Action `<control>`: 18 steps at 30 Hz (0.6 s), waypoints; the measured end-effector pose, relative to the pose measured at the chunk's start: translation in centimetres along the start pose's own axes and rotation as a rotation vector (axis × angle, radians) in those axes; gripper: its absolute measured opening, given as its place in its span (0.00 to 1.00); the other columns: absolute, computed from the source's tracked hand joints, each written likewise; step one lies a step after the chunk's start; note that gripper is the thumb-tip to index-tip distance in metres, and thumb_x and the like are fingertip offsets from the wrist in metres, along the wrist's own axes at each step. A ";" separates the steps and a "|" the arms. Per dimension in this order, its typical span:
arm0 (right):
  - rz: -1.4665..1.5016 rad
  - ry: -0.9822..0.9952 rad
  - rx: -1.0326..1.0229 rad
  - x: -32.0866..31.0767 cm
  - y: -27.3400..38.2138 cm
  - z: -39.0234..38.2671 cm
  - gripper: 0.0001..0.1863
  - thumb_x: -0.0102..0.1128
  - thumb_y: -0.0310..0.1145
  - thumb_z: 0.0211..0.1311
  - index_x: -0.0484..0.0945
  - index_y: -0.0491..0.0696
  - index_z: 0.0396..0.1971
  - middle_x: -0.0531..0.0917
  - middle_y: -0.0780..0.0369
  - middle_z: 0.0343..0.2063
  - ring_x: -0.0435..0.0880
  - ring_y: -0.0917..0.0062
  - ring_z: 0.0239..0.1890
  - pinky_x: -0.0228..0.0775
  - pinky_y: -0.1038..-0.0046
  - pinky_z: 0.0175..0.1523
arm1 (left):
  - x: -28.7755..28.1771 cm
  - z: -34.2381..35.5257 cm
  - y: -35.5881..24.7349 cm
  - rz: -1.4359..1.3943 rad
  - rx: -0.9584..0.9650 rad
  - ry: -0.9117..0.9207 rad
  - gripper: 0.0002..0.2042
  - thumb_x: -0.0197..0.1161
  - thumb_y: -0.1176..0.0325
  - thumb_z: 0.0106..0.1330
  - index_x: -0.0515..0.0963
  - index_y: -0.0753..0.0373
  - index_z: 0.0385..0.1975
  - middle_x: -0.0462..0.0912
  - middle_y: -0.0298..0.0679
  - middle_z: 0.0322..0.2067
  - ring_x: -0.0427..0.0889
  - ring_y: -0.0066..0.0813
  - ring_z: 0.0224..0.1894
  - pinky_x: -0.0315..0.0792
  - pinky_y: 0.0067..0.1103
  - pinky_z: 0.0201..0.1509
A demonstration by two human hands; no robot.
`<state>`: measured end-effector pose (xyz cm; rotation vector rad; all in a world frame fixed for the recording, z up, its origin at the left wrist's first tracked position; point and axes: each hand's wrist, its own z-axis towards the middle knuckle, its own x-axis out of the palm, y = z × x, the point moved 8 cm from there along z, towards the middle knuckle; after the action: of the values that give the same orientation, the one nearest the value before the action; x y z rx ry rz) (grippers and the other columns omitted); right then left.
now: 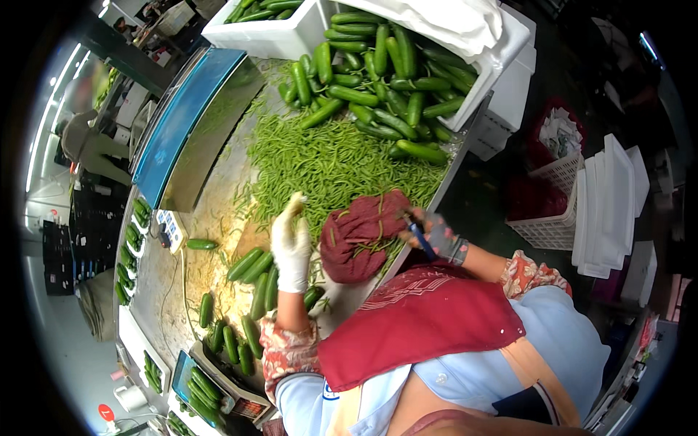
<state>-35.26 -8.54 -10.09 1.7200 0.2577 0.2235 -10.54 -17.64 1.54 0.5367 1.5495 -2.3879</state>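
My left hand (291, 251), in a white glove, is raised over the near side of a heap of thin green chili peppers (313, 171). Its fingers are apart, and I see nothing gripped in them. A dark red mesh cloth or sack (358, 243) lies bunched between my hands, with a few peppers on it. Closed around a slim blue-handled tool (420, 238) is my right hand (445, 238), in a grey glove with pink patches. The tool's dark end is beside the red bundle's right edge; its kind is unclear.
Large cucumbers (385, 80) spill from a white foam box (502, 65) onto the metal table. More cucumbers (251, 265) lie left of my left hand. A blue-topped machine (185, 116) stands left, near a power strip (171, 231). White crates (556, 218) stand right.
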 end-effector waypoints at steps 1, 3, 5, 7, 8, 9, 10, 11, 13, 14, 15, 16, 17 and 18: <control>-0.219 -0.141 0.029 -2.2 1.9 -0.6 0.24 0.54 0.24 0.52 0.66 0.47 0.52 0.75 0.60 0.38 0.75 0.78 0.28 0.66 0.79 0.30 | 2.5 1.0 -1.5 0.076 0.087 0.095 0.21 0.55 0.79 0.56 0.71 0.59 0.52 0.76 0.43 0.45 0.75 0.32 0.43 0.69 0.25 0.51; -0.668 -0.413 0.096 -8.2 5.0 -2.4 0.24 0.53 0.24 0.51 0.67 0.47 0.52 0.76 0.58 0.40 0.77 0.74 0.29 0.69 0.77 0.33 | 8.6 2.9 -4.2 0.190 0.189 0.230 0.20 0.57 0.77 0.55 0.72 0.59 0.51 0.76 0.44 0.43 0.75 0.38 0.44 0.68 0.28 0.51; -0.783 -0.536 -0.213 -12.9 4.6 -2.4 0.26 0.55 0.29 0.46 0.68 0.47 0.51 0.75 0.53 0.40 0.77 0.62 0.38 0.70 0.69 0.41 | 14.2 4.6 -5.0 0.234 0.181 0.306 0.20 0.59 0.74 0.55 0.72 0.58 0.50 0.76 0.45 0.42 0.74 0.41 0.45 0.67 0.29 0.52; -1.023 -0.541 -0.201 -15.1 4.5 -1.1 0.29 0.55 0.30 0.43 0.68 0.48 0.52 0.75 0.52 0.41 0.75 0.59 0.42 0.68 0.65 0.46 | 18.9 6.6 -3.9 0.287 0.150 0.363 0.21 0.60 0.70 0.54 0.72 0.56 0.50 0.76 0.45 0.42 0.73 0.42 0.46 0.66 0.30 0.53; -1.036 -0.522 -0.210 -15.4 4.9 0.0 0.30 0.55 0.31 0.42 0.68 0.48 0.52 0.75 0.53 0.41 0.74 0.59 0.42 0.67 0.64 0.48 | 20.5 7.6 -3.5 0.344 0.149 0.382 0.22 0.61 0.69 0.53 0.71 0.56 0.51 0.76 0.44 0.42 0.73 0.42 0.46 0.66 0.31 0.52; -1.054 -0.497 -0.219 -15.5 5.1 0.9 0.30 0.55 0.31 0.41 0.68 0.49 0.52 0.75 0.53 0.41 0.73 0.58 0.43 0.66 0.62 0.49 | 21.9 8.1 -2.7 0.487 0.137 0.422 0.25 0.64 0.67 0.51 0.70 0.57 0.51 0.76 0.45 0.42 0.73 0.43 0.46 0.66 0.32 0.52; -1.096 -0.470 -0.249 -15.4 5.2 1.6 0.30 0.55 0.31 0.41 0.68 0.49 0.52 0.75 0.53 0.41 0.73 0.58 0.43 0.67 0.62 0.49 | 23.3 8.4 -1.8 0.510 0.112 0.490 0.24 0.65 0.66 0.49 0.71 0.56 0.50 0.77 0.44 0.40 0.74 0.43 0.44 0.67 0.31 0.51; -1.138 -0.440 -0.282 -15.0 5.0 2.4 0.30 0.56 0.32 0.41 0.68 0.50 0.52 0.75 0.53 0.41 0.74 0.59 0.43 0.67 0.62 0.49 | 24.3 8.5 -0.8 0.538 0.105 0.506 0.25 0.66 0.65 0.49 0.71 0.57 0.50 0.77 0.44 0.39 0.75 0.42 0.43 0.68 0.32 0.49; -1.173 -0.381 -0.251 -15.3 4.9 3.0 0.29 0.56 0.34 0.44 0.69 0.51 0.52 0.76 0.53 0.40 0.74 0.58 0.44 0.67 0.62 0.49 | 25.0 8.6 -0.5 0.499 0.115 0.508 0.26 0.67 0.64 0.49 0.70 0.57 0.51 0.78 0.43 0.37 0.76 0.41 0.40 0.69 0.32 0.46; -1.058 -0.377 -0.256 -15.8 4.8 3.2 0.28 0.56 0.34 0.45 0.68 0.51 0.52 0.76 0.53 0.40 0.74 0.58 0.44 0.67 0.62 0.49 | 24.7 8.4 -0.6 0.438 0.135 0.487 0.26 0.66 0.64 0.49 0.70 0.57 0.51 0.78 0.44 0.37 0.76 0.41 0.39 0.70 0.31 0.45; -0.942 -0.372 -0.254 -16.3 4.3 3.2 0.28 0.57 0.35 0.46 0.68 0.51 0.52 0.76 0.53 0.40 0.74 0.58 0.44 0.67 0.62 0.49 | 24.4 8.1 -1.0 0.376 0.155 0.471 0.26 0.66 0.65 0.50 0.70 0.58 0.52 0.78 0.44 0.36 0.77 0.41 0.37 0.70 0.31 0.44; -0.825 -0.364 -0.251 -16.7 3.8 3.3 0.28 0.57 0.35 0.46 0.68 0.51 0.52 0.76 0.53 0.39 0.74 0.58 0.44 0.67 0.62 0.49 | 24.1 7.8 -0.9 0.237 0.098 0.484 0.26 0.66 0.66 0.51 0.70 0.58 0.53 0.79 0.44 0.35 0.77 0.41 0.36 0.70 0.29 0.43; -0.744 -0.362 -0.337 -16.4 3.9 3.4 0.27 0.57 0.35 0.48 0.69 0.51 0.52 0.76 0.52 0.40 0.75 0.58 0.43 0.67 0.62 0.49 | 23.6 7.4 -1.0 0.098 0.042 0.491 0.26 0.65 0.66 0.51 0.70 0.58 0.53 0.79 0.44 0.34 0.77 0.40 0.35 0.70 0.28 0.42; -0.708 -0.337 -0.316 -16.0 3.4 3.8 0.26 0.57 0.35 0.48 0.69 0.50 0.51 0.76 0.52 0.40 0.75 0.58 0.43 0.67 0.63 0.49 | 23.0 7.1 -1.3 -0.040 -0.011 0.492 0.26 0.65 0.67 0.52 0.69 0.59 0.54 0.79 0.44 0.33 0.78 0.40 0.34 0.71 0.27 0.41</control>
<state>-49.31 -17.35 -7.42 1.2375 0.5295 -0.5165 -33.04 -23.75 -4.72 1.1702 1.7657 -2.3897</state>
